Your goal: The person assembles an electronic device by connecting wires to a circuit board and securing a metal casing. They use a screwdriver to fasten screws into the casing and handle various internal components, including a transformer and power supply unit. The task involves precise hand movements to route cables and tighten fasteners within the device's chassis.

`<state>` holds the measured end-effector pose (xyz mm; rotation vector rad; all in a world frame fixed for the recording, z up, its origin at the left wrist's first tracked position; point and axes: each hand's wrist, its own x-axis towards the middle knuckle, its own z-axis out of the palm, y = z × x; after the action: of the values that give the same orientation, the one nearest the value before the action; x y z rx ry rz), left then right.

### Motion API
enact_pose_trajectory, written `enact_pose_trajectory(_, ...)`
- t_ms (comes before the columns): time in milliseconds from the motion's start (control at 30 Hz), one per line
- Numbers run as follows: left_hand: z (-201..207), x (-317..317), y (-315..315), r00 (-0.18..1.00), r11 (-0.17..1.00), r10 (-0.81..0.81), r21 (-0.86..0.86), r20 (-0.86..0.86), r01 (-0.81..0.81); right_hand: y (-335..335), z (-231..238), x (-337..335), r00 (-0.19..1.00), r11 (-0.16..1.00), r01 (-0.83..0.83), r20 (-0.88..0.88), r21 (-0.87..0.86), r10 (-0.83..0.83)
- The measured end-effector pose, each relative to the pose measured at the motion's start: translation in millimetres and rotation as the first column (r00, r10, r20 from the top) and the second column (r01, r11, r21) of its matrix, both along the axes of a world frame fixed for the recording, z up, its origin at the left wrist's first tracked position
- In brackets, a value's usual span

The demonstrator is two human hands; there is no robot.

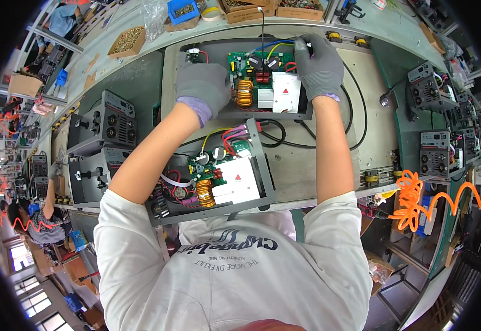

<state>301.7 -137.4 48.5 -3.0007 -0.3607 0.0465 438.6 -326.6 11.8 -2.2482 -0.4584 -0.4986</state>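
Both my hands wear grey gloves and reach over an open dark metal chassis on the far side of the bench. Inside it lies a green circuit board with a copper coil and a white heat-sink cover. My left hand is curled at the board's left end; its fingertips are hidden. At the far right corner, beside blue and yellow wires, my right hand has its fingers bent together around something too small to make out. Nearer me lies a second open chassis with a similar board.
Finished-looking units stand at the left, and more units at the right. A black cable loops across the bench. Parts boxes and a blue bin line the far side. An orange coiled hose hangs at the right.
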Motion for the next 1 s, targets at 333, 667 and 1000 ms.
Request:
enact_pose_trajectory(333,-33,-1,-12,0.966,0.990,0.127,0.034,0.225,-0.139,1,-6,2,0.998,0.999,-0.024,0.058,0.020,0.023)
enact_pose_trajectory(667,-39,2,-15,0.953,0.987,0.139,0.041,0.269,-0.156,0,-9,1,0.996,0.998,-0.023,0.087,0.051,0.018)
enact_pose_trajectory(1000,-23,7,-15,0.992,0.989,0.122,0.085,0.030,-0.124,0,-12,3,0.993,0.999,-0.026,0.119,0.041,0.020)
